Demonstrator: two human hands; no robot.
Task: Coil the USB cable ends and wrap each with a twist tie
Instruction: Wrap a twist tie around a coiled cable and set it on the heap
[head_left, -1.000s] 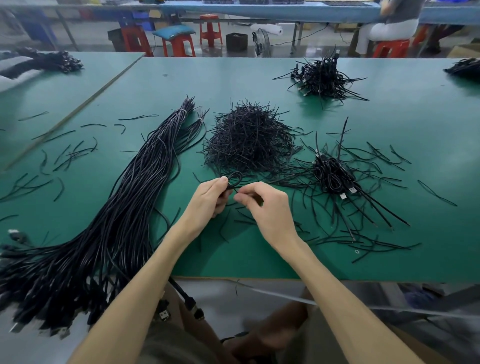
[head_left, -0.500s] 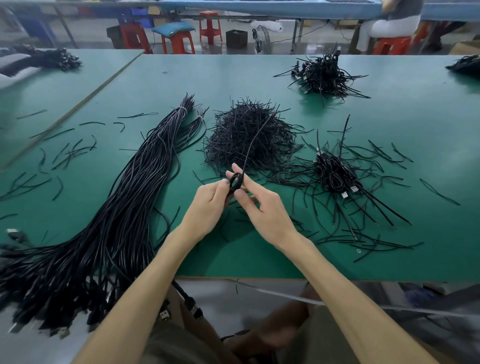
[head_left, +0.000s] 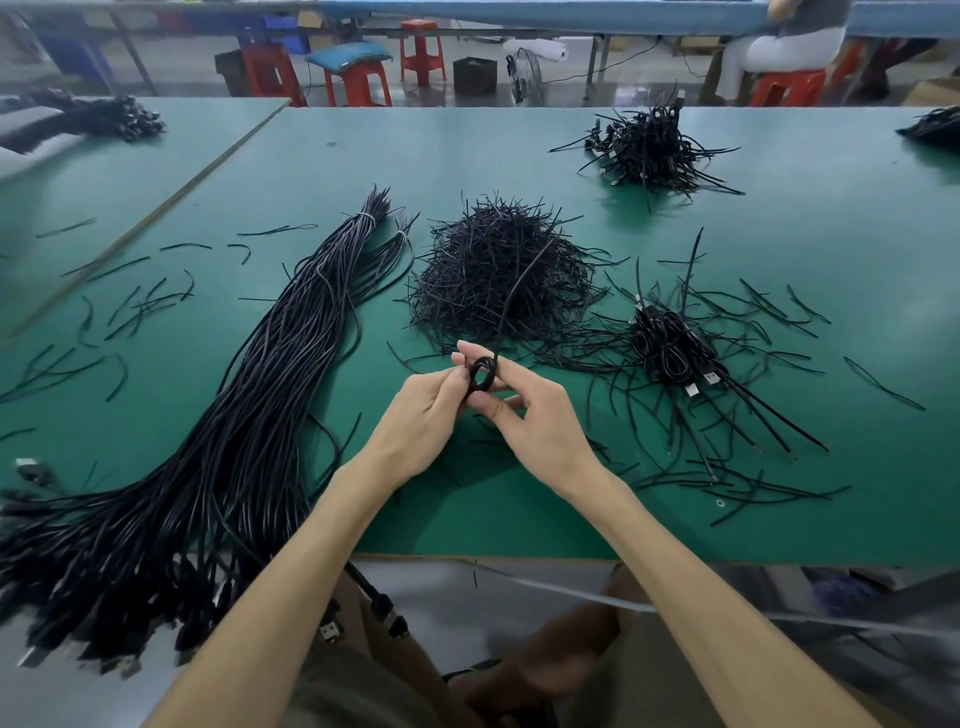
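Head view: a small black coil (head_left: 483, 375) of USB cable is held just above the green table (head_left: 779, 519), near its front edge and between both hands. The coil is pinched on its 9 o'clock side by the thumb and fingers of the left hand (head_left: 426, 415). The right hand (head_left: 540, 431) grips it from the 3 o'clock side, with the forefinger laid straight behind the ring and the thumb pressed at its lower rim. A thin strand, judged to be the twist tie (head_left: 519, 291), rises from the top of the coil towards 12 o'clock. Whether a first turn has been made cannot be told, so the wrapping step is judged to be only starting. The turns of the coil should be kept flat and together under the left pinch while the tie is led through the opening by the right hand. The tie should be drawn snug across all turns before its ends are twisted, otherwise the ring may spring open. A heap of loose ties (head_left: 498, 280) lies at 12 o'clock from the hands. A long bundle of uncoiled cables (head_left: 249, 415) lies at 9 o'clock, and a pile of tied cables (head_left: 670, 348) at 2 o'clock.
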